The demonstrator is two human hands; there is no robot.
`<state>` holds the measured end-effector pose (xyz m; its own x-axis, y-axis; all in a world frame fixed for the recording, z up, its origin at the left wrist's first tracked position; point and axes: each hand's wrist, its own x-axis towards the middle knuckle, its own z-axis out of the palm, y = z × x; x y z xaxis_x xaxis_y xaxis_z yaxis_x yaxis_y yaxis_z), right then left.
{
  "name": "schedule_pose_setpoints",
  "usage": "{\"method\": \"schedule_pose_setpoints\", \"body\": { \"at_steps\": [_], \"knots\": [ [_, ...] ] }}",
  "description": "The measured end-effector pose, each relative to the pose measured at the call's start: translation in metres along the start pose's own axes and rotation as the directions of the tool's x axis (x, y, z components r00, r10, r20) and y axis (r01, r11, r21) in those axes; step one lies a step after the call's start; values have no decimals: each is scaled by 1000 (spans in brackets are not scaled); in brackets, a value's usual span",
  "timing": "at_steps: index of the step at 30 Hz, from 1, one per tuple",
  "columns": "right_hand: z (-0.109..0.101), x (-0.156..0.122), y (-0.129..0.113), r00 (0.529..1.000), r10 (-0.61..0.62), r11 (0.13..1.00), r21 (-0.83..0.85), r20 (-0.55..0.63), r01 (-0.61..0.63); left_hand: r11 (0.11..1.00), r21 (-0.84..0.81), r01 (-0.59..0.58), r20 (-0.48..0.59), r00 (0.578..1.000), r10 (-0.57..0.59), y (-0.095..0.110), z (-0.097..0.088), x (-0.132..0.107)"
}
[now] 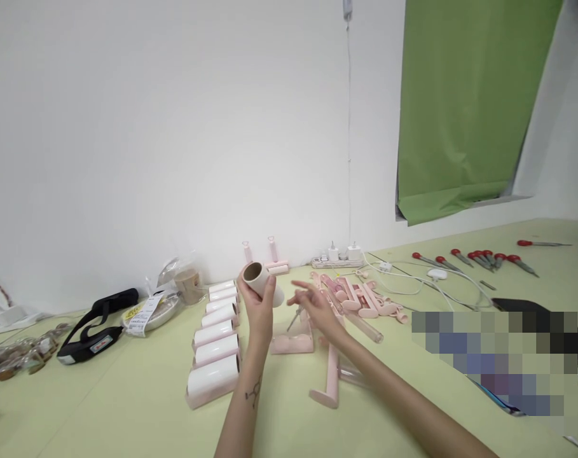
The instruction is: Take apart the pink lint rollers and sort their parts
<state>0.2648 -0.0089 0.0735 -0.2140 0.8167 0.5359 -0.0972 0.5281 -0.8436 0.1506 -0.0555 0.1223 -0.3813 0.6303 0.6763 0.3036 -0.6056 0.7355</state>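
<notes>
My left hand (257, 304) is raised above the table, fingers wrapped round a white lint roll (264, 282) with its brown cardboard core facing me. My right hand (317, 306) hovers just to its right with fingers spread, holding nothing, above a pink lint-roller base (292, 342). A row of several white rolls on pink holders (215, 337) lies to the left of my left forearm. A pink handle piece (329, 380) lies below my right wrist.
A pile of pink roller handles (360, 298) sits beyond my right hand. Red-handled screwdrivers (474, 259), a power strip (337, 257) and white cables lie far right. A black strap device (95, 331) and packets are at left. A green sheet (465, 108) hangs on the wall.
</notes>
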Motion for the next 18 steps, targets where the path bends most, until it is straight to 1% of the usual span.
{"method": "schedule_pose_setpoints", "body": {
  "at_steps": [1,2,3,4,5,6,7,8,9,10,12,13,15,16,18],
  "knots": [
    [-8,2,-6,996,-17,999,28,-93,19,997,68,-33,18,999,32,0,-3,0],
    [-17,2,-12,982,-31,997,60,-187,43,985,161,-66,88,995,52,-1,-6,0],
    [-27,3,-19,958,-45,993,95,-285,75,958,266,-107,208,977,51,-4,-8,-2],
    [-36,2,-25,934,-56,987,119,-353,104,913,372,-167,354,935,27,-8,-10,-5],
    [-45,1,-31,915,-70,983,129,-398,132,850,464,-251,500,866,-18,-14,-11,-9],
    [-52,-1,-36,901,-87,980,127,-424,154,781,522,-342,619,782,-71,-21,-11,-13],
    [-57,-2,-39,898,-104,979,115,-427,168,719,549,-425,701,703,-119,-29,-11,-19],
    [-59,-4,-41,897,-121,978,103,-425,181,674,556,-486,750,642,-156,-37,-10,-24],
    [-60,-6,-43,899,-133,977,96,-416,189,646,558,-520,773,608,-178,-44,-9,-30],
    [-59,-7,-43,906,-140,977,93,-400,192,634,561,-533,779,599,-187,-51,-8,-35],
    [-53,-9,-43,926,-145,978,91,-349,188,627,567,-534,777,598,-194,-58,-4,-42],
    [-50,-10,-43,937,-145,979,90,-318,182,616,575,-539,778,594,-206,-58,-3,-43],
    [-46,-11,-43,951,-146,981,84,-271,175,586,597,-548,771,594,-230,-50,-4,-45],
    [-45,-12,-44,954,-148,982,76,-261,173,575,610,-545,760,608,-229,-43,-7,-46],
    [-46,-14,-44,953,-156,985,26,-258,168,578,631,-517,723,663,-196,-24,-21,-51]
  ]
}}
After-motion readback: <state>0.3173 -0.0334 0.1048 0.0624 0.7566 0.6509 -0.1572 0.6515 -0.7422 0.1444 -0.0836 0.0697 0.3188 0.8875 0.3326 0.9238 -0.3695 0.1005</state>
